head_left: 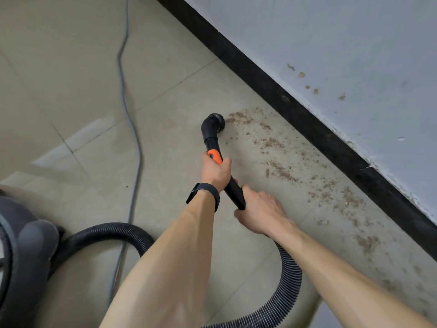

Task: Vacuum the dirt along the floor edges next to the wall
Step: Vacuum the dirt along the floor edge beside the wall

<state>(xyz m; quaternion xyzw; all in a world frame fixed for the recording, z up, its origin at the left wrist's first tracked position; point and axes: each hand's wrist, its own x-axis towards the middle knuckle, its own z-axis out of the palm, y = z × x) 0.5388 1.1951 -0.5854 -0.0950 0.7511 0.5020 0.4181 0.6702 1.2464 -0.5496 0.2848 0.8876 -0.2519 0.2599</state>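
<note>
A black vacuum wand (210,138) with an orange collar ends in a round brush nozzle (215,120) that sits on the tiled floor at the left end of a band of brown dirt (283,159). The dirt runs along the black baseboard (307,119) under the pale wall. My left hand (215,171), with a black band on its wrist, grips the wand at the orange collar. My right hand (261,213) grips the wand's lower end where the ribbed hose (289,280) joins.
The grey vacuum canister (21,256) stands at the lower left, with the hose looping from it across the floor. A grey power cord (132,129) trails over the beige tiles toward the top of the view. The wall (343,43) closes off the right side.
</note>
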